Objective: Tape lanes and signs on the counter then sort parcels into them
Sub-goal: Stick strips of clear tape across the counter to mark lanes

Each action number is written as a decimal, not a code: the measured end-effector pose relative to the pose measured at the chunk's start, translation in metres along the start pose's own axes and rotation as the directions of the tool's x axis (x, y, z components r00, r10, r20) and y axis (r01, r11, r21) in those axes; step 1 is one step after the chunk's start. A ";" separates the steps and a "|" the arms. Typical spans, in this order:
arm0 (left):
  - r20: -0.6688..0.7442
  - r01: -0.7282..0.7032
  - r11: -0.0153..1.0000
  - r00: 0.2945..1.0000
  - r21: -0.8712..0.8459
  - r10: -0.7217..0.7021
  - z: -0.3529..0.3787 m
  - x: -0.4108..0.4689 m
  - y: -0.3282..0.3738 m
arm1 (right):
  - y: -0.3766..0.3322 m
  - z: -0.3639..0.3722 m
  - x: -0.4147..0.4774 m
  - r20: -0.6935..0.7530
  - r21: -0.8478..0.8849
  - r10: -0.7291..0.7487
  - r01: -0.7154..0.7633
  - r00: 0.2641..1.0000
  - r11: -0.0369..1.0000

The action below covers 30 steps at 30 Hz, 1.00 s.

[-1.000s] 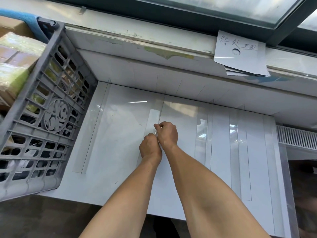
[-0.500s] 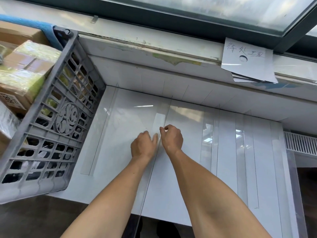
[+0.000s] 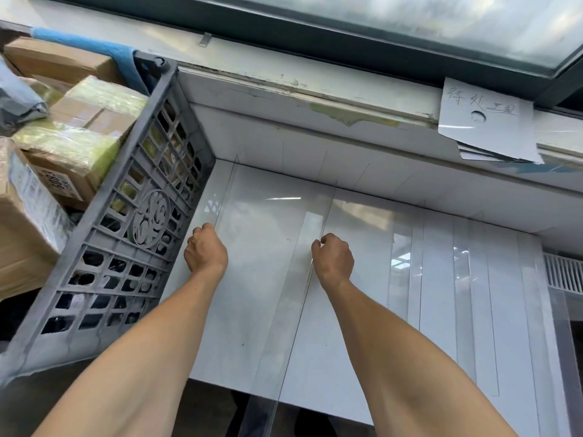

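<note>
Right hand (image 3: pixel 332 258) pinches tape (image 3: pixel 281 323) (left hand (image 3: pixel 205 250) curled).

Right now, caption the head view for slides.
Left hand and right hand, curled, at clear tape lanes on counter beside grey parcel crate.

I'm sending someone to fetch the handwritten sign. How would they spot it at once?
Follow the window ledge behind the white counter toward the right, where a small stack of white sheets overhangs the edge. The sign is the top sheet, the only one showing handwritten characters, with a round hole just below them.
</note>
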State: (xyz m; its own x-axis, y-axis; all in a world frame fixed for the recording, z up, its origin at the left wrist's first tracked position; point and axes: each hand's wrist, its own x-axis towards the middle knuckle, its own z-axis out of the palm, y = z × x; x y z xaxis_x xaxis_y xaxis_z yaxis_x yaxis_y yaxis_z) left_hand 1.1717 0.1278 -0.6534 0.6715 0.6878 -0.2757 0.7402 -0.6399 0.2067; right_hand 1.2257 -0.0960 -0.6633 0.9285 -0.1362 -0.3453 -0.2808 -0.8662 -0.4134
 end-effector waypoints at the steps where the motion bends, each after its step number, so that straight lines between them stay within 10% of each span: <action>1: 0.002 -0.003 1.000 1.000 0.000 0.003 0.000 0.000 -0.002 | -0.001 0.000 0.000 -0.003 -0.005 0.003 -0.003 1.000 1.000; 30: 0.047 -0.065 0.997 0.997 0.049 0.063 -0.001 -0.003 0.002 | -0.017 0.009 0.004 0.015 -0.111 -0.025 0.027 1.000 0.993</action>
State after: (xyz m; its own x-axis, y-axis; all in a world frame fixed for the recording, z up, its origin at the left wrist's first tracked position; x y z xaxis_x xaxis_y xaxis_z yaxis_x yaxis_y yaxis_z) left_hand 1.1709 0.1244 -0.6511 0.7145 0.6293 -0.3057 0.6921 -0.6996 0.1775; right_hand 1.2317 -0.0776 -0.6657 0.9316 -0.1072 -0.3472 -0.2272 -0.9176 -0.3263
